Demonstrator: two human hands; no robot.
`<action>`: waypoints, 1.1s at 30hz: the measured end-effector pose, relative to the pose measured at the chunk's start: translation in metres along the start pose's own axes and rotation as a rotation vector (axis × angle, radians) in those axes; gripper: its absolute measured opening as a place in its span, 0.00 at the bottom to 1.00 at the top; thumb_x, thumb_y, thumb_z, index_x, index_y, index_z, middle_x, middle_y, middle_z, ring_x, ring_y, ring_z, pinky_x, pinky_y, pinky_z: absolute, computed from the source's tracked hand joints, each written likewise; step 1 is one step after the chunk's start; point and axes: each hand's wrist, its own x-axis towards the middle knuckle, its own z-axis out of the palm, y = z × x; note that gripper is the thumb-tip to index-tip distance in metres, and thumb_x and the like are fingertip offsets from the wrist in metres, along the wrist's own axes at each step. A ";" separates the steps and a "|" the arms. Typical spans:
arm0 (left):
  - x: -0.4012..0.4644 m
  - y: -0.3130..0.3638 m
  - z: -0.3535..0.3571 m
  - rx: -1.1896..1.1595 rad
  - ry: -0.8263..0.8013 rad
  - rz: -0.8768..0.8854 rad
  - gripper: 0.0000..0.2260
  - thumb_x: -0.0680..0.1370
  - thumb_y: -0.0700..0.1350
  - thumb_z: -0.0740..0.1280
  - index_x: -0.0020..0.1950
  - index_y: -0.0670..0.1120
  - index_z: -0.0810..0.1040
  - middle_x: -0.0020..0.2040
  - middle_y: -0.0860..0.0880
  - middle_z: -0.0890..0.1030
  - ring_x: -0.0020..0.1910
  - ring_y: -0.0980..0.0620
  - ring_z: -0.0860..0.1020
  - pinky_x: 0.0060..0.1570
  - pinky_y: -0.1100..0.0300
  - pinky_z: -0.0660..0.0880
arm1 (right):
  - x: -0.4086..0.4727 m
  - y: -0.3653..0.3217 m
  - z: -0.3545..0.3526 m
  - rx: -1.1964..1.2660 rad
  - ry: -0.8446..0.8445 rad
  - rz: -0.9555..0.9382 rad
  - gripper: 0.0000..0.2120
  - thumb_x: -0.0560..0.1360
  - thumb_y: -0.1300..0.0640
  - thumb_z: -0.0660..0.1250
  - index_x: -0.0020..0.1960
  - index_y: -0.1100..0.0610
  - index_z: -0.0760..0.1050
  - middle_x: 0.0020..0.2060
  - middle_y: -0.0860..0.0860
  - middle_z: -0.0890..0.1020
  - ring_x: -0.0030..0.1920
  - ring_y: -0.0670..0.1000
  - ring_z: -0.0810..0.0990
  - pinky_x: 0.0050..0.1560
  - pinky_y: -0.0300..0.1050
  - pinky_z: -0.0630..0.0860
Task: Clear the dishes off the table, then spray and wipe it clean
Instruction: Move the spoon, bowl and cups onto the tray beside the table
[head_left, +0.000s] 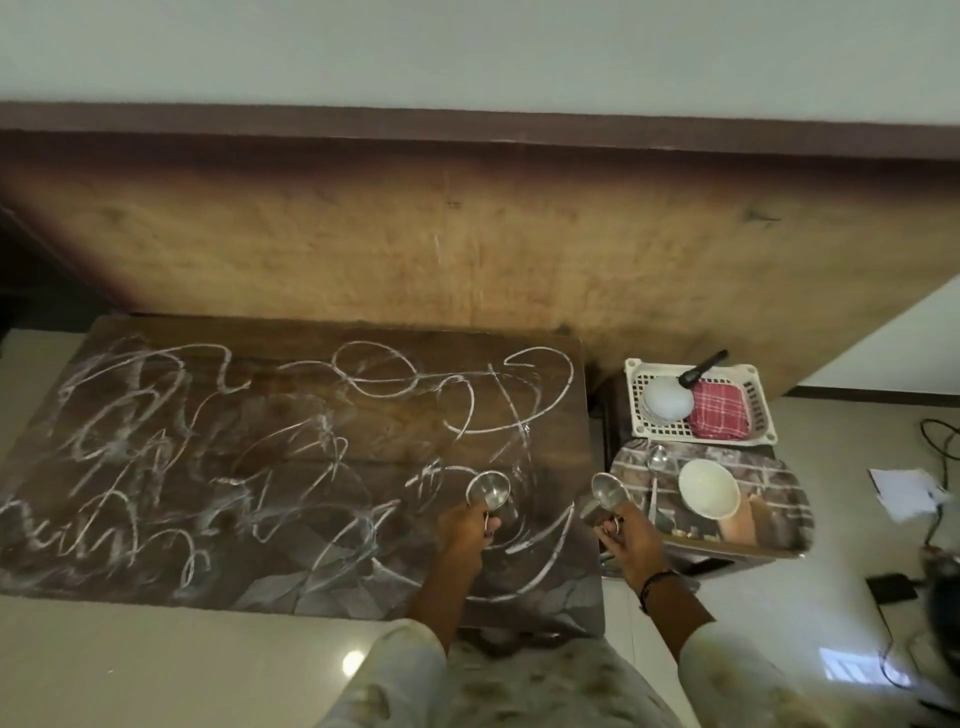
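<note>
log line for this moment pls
left hand: holds small steel cup | right hand: holds second steel cup | dark chalk-scribbled wooden table: unwiped

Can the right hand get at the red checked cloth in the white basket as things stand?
Probably not yet: the right hand grips a steel cup. The red checked cloth lies uncovered in the white plastic basket, beyond the patterned tray.

No readable text, labels, brands or numbers anywhere. Only markings: white chalk-like scribbles across the table (291, 467) top, loops and squiggles, not legible as letters. Paper sheet (906, 491) on the floor right of the table: too blurred to read.
</note>
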 end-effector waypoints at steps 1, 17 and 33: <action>-0.001 -0.001 0.000 0.028 -0.017 0.004 0.06 0.74 0.44 0.69 0.45 0.41 0.78 0.23 0.51 0.77 0.18 0.61 0.73 0.20 0.68 0.70 | -0.003 0.001 -0.004 0.012 0.013 -0.002 0.04 0.78 0.57 0.63 0.48 0.57 0.74 0.28 0.51 0.71 0.25 0.44 0.71 0.57 0.51 0.77; -0.059 0.004 0.113 0.239 -0.132 0.104 0.13 0.78 0.35 0.60 0.33 0.42 0.71 0.12 0.54 0.69 0.12 0.60 0.70 0.23 0.65 0.69 | 0.006 -0.040 -0.074 0.130 0.159 -0.202 0.04 0.77 0.60 0.64 0.45 0.56 0.76 0.34 0.51 0.74 0.24 0.41 0.72 0.24 0.33 0.71; -0.058 -0.063 0.363 0.845 -0.110 0.282 0.21 0.74 0.47 0.64 0.66 0.46 0.73 0.59 0.47 0.80 0.54 0.46 0.80 0.52 0.57 0.77 | 0.107 -0.127 -0.259 -0.296 0.408 -0.012 0.27 0.70 0.50 0.66 0.65 0.61 0.72 0.57 0.61 0.79 0.50 0.59 0.78 0.50 0.51 0.77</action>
